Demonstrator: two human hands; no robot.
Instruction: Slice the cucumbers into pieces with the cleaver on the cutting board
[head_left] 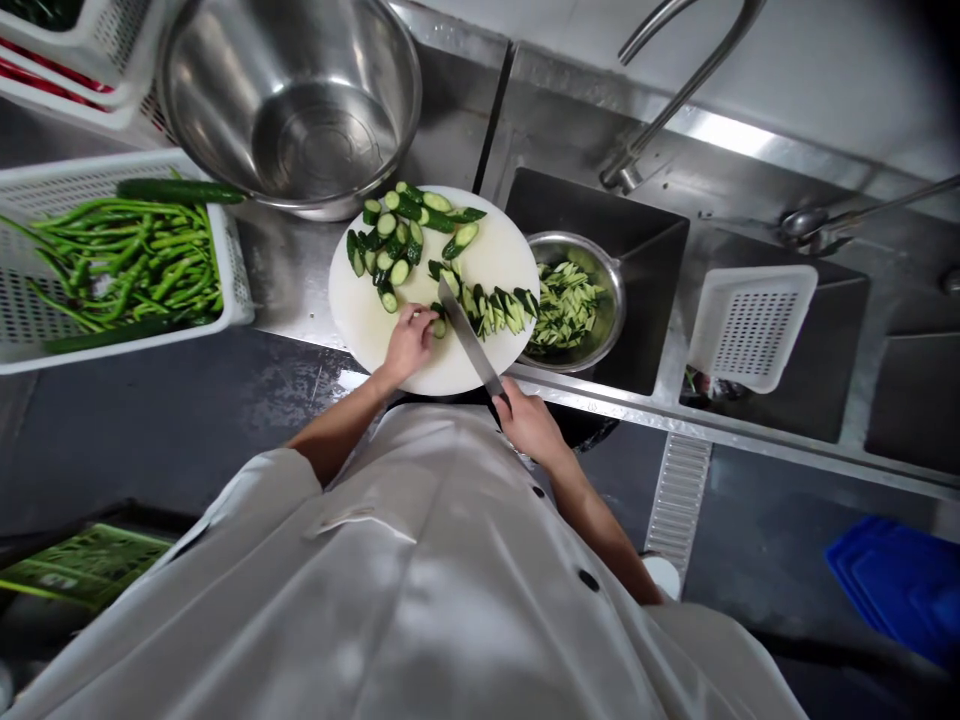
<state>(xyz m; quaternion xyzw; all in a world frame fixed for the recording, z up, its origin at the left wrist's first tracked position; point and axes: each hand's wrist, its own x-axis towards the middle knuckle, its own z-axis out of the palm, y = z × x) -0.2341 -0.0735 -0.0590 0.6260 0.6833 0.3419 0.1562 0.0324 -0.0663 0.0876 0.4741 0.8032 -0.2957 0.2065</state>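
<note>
Your right hand is clamped on the knife while your left hand pinches a cucumber piece on the cutting board, centre frame, where a rolling slip could put that hand under the steel.

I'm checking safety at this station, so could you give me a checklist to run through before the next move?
1. Knife held in the right hand: ok.
2. Left hand apart from the knife: ok, but close.
3. Cucumber piece firmly held: cannot tell; grip pressure doesn't show.
4. Cutting board steady: cannot tell; its underside is hidden.
5. Space right of the knife free: not ok; cucumber slices lie there.
</note>
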